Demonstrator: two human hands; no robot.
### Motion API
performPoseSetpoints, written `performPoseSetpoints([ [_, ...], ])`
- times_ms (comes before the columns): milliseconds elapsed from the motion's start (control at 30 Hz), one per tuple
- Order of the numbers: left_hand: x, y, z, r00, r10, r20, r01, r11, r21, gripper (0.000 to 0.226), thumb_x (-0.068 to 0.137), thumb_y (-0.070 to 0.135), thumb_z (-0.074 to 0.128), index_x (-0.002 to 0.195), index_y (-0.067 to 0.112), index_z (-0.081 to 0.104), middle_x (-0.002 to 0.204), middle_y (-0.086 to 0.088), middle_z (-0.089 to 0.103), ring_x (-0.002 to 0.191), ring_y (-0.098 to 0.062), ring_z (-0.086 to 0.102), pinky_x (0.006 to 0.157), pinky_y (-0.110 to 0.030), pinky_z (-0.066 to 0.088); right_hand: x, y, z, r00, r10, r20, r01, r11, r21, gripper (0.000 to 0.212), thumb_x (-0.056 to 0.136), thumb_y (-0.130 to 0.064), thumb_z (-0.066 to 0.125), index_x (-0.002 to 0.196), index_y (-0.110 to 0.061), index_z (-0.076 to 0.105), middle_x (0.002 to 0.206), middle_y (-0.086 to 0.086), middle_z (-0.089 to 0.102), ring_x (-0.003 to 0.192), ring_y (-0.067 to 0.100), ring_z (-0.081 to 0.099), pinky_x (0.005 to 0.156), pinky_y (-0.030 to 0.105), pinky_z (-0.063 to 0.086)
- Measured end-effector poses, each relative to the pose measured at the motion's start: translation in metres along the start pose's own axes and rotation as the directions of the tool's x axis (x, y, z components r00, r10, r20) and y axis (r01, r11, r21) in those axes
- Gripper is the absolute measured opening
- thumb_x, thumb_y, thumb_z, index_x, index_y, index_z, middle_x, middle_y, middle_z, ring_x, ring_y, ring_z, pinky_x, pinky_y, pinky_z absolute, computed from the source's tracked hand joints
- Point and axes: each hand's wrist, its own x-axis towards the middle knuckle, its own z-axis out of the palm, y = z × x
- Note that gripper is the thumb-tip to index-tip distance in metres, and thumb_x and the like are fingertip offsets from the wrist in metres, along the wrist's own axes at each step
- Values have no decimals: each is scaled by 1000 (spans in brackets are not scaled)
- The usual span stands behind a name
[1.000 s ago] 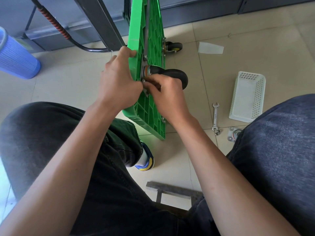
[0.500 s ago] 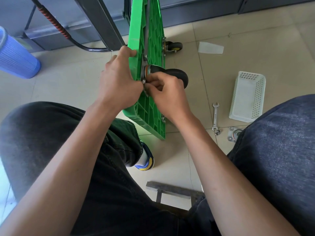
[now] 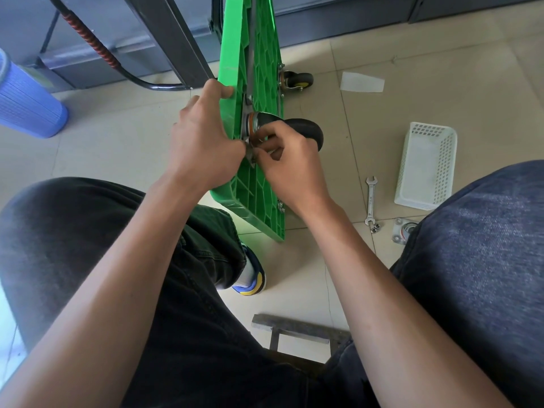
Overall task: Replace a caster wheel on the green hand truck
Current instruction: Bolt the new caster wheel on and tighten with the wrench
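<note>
Gripping the upright green hand truck (image 3: 259,54) by its left edge, the left hand (image 3: 203,142) curls round it. The right hand (image 3: 290,166) pinches small hardware at the caster wheel (image 3: 300,129); bare floor (image 3: 441,92) lies rightward.

Under you is a floor (image 3: 412,107) of pale beige tiles. The green hand truck (image 3: 259,187) stands on edge on it, a mounted caster (image 3: 295,79) touching the tiles at the far end. To your right lie a wrench (image 3: 370,198), small nuts (image 3: 375,228), a loose caster plate (image 3: 401,231) and a white basket (image 3: 425,166); farther off, a paper scrap (image 3: 362,83). Far left stands a blue bin (image 3: 28,107)
</note>
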Motion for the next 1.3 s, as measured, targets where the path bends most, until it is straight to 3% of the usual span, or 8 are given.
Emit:
performPoseSetpoints([
  [300, 0, 0, 0, 1000, 1, 3, -1, 1000, -10, 69, 77, 5, 71, 139, 24, 47, 127, -11, 58, 115, -28, 57, 86, -43, 51, 2, 1, 3, 998, -55, 24, 55, 998, -10, 18, 92, -17, 74, 108, -9, 76, 88, -1, 75, 75, 13, 67, 71, 38, 58],
  [567, 1, -1, 1, 1000, 5, 3, -5, 1000, -7, 69, 77, 6, 71, 139, 24, 46, 126, -11, 58, 116, -27, 56, 84, -41, 50, 3, 3, -2, 996, -79, 34, 80, 997, -10, 23, 88, -14, 77, 111, -12, 74, 86, -5, 72, 64, 2, 56, 65, 28, 53],
  [700, 1, -2, 1, 1000, 9, 0, -9, 1000, 0, 69, 77, 8, 72, 139, 24, 47, 127, -11, 58, 118, -28, 56, 87, -41, 49, 2, 3, 3, 996, -85, 24, 85, 996, 3, 18, 91, -14, 74, 109, -12, 75, 88, 0, 74, 73, 14, 64, 69, 39, 56],
  [800, 1, -2, 1, 1000, 6, 3, -6, 1000, -1, 70, 77, 10, 74, 140, 25, 46, 129, -11, 58, 120, -29, 55, 89, -42, 49, 2, 3, 4, 995, -96, 14, 96, 995, -31, 16, 97, -25, 68, 103, -14, 77, 80, 1, 74, 70, 18, 66, 62, 42, 53],
  [933, 2, -3, 2, 1000, 1, 4, -1, 1000, -6, 69, 78, 11, 74, 139, 26, 45, 126, -9, 59, 119, -26, 55, 84, -38, 47, 0, 3, 5, 995, -93, -30, 90, 991, -95, 27, 102, -31, 61, 87, -13, 75, 65, 1, 65, 54, 16, 56, 51, 40, 46],
  [1067, 2, -2, 2, 1000, 2, 5, -2, 1000, -17, 68, 77, 9, 72, 138, 25, 46, 123, -8, 60, 119, -26, 55, 85, -40, 48, -1, 4, 2, 996, -87, -31, 84, 991, -101, 14, 97, -20, 66, 107, -11, 71, 84, 1, 73, 67, 15, 63, 59, 36, 52],
  [1133, 1, -2, 2, 1000, 2, 3, -2, 1000, -17, 67, 78, 8, 71, 138, 25, 46, 126, -8, 58, 118, -26, 55, 86, -40, 49, -1, 3, 2, 994, -105, 15, 106, 992, -65, 22, 94, -13, 70, 116, -11, 68, 94, 0, 75, 71, 10, 60, 65, 35, 55],
  [1300, 0, -1, 1, 1000, 7, 3, -7, 1000, -18, 67, 78, 8, 69, 138, 25, 46, 126, -9, 58, 115, -27, 56, 88, -44, 50, 0, 2, 3, 989, -141, 37, 143, 989, -50, 27, 91, -8, 73, 118, -10, 71, 103, 3, 76, 77, 6, 57, 75, 35, 56],
])
